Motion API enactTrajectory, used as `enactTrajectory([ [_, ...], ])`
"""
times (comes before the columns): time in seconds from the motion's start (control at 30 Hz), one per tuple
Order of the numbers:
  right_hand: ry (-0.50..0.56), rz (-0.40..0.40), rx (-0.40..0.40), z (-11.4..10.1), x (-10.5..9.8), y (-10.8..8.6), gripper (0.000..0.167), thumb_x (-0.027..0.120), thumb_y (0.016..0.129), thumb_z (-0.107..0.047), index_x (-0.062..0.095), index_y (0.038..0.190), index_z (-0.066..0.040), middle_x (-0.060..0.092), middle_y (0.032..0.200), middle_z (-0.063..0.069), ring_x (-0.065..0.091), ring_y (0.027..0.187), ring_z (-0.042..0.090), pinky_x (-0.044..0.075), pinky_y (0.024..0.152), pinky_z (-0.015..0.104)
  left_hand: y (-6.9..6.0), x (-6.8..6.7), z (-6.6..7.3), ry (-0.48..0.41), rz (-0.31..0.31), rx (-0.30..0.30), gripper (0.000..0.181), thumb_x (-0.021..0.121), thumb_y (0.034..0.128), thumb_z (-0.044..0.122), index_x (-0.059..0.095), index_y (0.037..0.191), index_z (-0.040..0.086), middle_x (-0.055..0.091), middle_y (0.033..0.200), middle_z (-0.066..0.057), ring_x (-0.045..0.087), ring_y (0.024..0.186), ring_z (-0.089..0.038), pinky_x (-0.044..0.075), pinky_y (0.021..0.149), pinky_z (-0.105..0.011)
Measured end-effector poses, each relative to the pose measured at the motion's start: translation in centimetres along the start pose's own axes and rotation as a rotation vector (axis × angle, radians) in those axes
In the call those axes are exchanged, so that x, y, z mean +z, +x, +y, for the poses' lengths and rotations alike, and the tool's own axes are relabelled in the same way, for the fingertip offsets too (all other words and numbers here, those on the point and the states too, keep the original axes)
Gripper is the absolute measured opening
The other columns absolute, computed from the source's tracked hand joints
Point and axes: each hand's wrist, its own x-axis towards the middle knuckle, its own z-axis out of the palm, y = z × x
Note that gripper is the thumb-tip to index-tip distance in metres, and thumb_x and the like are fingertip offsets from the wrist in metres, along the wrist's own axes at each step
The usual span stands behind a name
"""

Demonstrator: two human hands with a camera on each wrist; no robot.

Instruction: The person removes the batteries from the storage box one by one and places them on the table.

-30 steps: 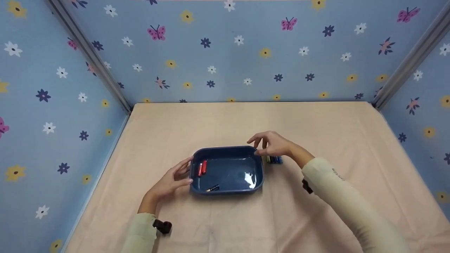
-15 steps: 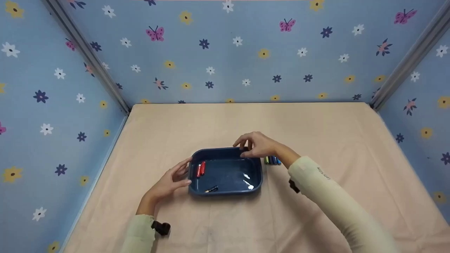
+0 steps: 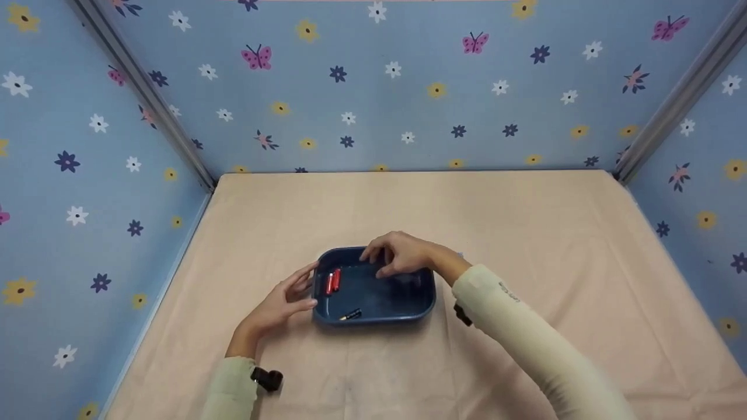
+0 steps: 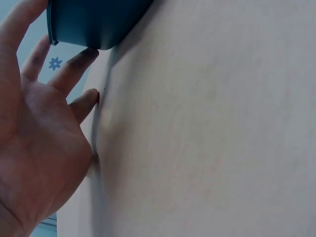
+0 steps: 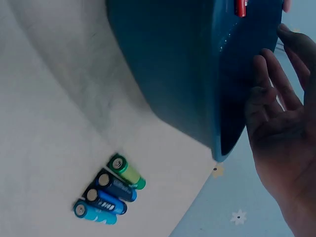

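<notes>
A dark blue tray (image 3: 373, 319) stands on the cloth-covered table. Two red batteries (image 3: 333, 282) lie along its left side, and a black battery with a gold end (image 3: 351, 315) is near its front wall. My left hand (image 3: 279, 303) touches the tray's left side with fingers and thumb spread; in the left wrist view, fingertips meet the tray's outer wall. Over the tray's back right part hovers my right hand (image 3: 402, 254), fingers loosely bent, with nothing visible between them. In the right wrist view, several green and blue batteries (image 5: 109, 195) lie in a row beside the tray.
The table (image 3: 525, 233) is covered with a creased, pale peach cloth. Blue walls (image 3: 373, 87) patterned with flowers and butterflies rise at the back and both sides, with grey metal posts (image 3: 143, 87) in the corners. In the head view, the right arm mostly hides the battery row.
My right hand has moved left from the tray's back right corner to over its inside, with the forearm now covering the battery row. My left hand has stayed at the tray's left side.
</notes>
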Motion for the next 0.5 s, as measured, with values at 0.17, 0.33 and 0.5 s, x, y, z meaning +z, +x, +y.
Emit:
enactTrajectory([
  [0.17, 0.086, -0.113, 0.031, -0.4, 0.5, 0.8, 0.055, 0.086, 0.096, -0.007, 0.072, 0.15, -0.008, 0.074, 0.144, 0.025, 0.069, 0.099, 0.018, 0.058, 0.089, 0.023, 0.0, 0.0, 0.0, -0.002, -0.011, 0.021, 0.087, 0.076, 0.1072, 0.013, 0.029, 0.18, 0.016, 0.025, 0.187, -0.02, 0.032, 0.171, -0.05, 0.021, 0.138, -0.073],
  [0.33, 0.126, -0.201, 0.075, -0.6, 0.9, 1.3, 0.061, 0.084, 0.098, -0.003, 0.068, 0.156, -0.009, 0.074, 0.148, 0.023, 0.072, 0.103, 0.02, 0.062, 0.095, 0.028, 0.1, 0.0, 0.0, -0.018, -0.016, 0.026, 0.087, 0.076, 0.1071, 0.012, 0.029, 0.18, 0.015, 0.026, 0.187, -0.021, 0.033, 0.171, -0.05, 0.02, 0.139, -0.073],
  [0.5, 0.141, -0.269, 0.127, -0.9, 1.3, 1.8, 0.063, 0.083, 0.098, -0.002, 0.067, 0.157, -0.014, 0.074, 0.15, 0.018, 0.071, 0.107, 0.018, 0.061, 0.099, 0.03, 0.1, -0.1, 0.1, -0.012, -0.013, 0.02, 0.087, 0.076, 0.107, 0.013, 0.028, 0.18, 0.016, 0.025, 0.187, -0.021, 0.032, 0.172, -0.05, 0.021, 0.139, -0.073],
])
